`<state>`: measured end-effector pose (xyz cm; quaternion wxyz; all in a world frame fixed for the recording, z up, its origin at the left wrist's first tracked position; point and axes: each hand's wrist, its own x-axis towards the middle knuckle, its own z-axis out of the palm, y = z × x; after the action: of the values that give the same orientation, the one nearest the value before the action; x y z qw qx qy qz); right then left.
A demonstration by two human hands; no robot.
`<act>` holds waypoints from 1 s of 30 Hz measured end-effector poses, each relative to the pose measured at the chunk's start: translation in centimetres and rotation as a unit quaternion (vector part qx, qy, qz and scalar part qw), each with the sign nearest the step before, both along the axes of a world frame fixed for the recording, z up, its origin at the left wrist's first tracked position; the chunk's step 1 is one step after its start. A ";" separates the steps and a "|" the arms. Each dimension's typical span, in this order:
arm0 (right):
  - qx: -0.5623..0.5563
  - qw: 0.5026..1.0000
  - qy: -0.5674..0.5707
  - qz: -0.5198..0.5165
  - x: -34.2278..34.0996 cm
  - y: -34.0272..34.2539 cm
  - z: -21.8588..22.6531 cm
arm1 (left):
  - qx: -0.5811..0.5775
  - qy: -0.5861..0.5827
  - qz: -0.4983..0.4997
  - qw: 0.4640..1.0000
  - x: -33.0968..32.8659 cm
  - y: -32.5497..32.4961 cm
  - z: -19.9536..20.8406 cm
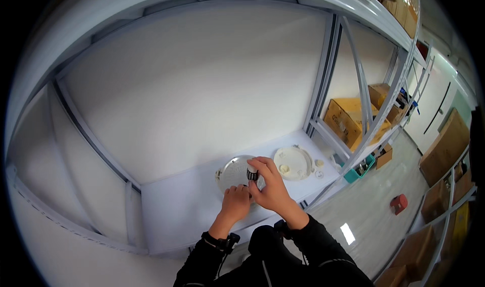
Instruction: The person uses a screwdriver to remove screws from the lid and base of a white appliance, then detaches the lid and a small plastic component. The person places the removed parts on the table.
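My right hand [273, 187] is closed around a small cylinder with a black-and-white patterned side and a pale top [252, 173]. Its kind is too small to tell. Just below it, my left hand [236, 203] has its fingers curled together close to the right hand. A bit of something dark shows at its fingertips, but what it holds is hidden. Both hands are above the near right part of a round silver metal pan or tray [233, 170], which they partly cover. To the right lies a round white plate-like piece [299, 160] with a small cream-coloured round part [284, 169] on it.
Two small round pieces, one cream [319, 163] and one clear [319, 175], lie right of the white piece on the white shelf surface [177, 206]. Grey metal posts frame it. Cardboard boxes [348, 120], a teal crate [359, 172] and a red stool [398, 204] stand to the right.
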<state>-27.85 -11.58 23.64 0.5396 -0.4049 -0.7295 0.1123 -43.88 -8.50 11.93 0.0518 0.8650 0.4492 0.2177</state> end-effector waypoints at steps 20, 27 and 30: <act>-0.077 0.992 -0.082 0.050 3.1 2.0 0.7 | -0.053 0.061 0.026 0.996 0.3 0.2 1.7; -0.002 0.994 -0.030 0.102 2.7 2.6 0.3 | -0.084 0.044 0.042 0.995 0.4 0.3 1.4; -0.027 0.990 -0.070 0.119 3.1 2.1 1.0 | -0.059 0.051 0.052 0.996 0.4 -0.2 1.5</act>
<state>-24.75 -9.52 24.63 0.4592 -0.3366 -0.8050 0.1670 -43.48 -8.74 13.42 0.0681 0.8458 0.5076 0.1493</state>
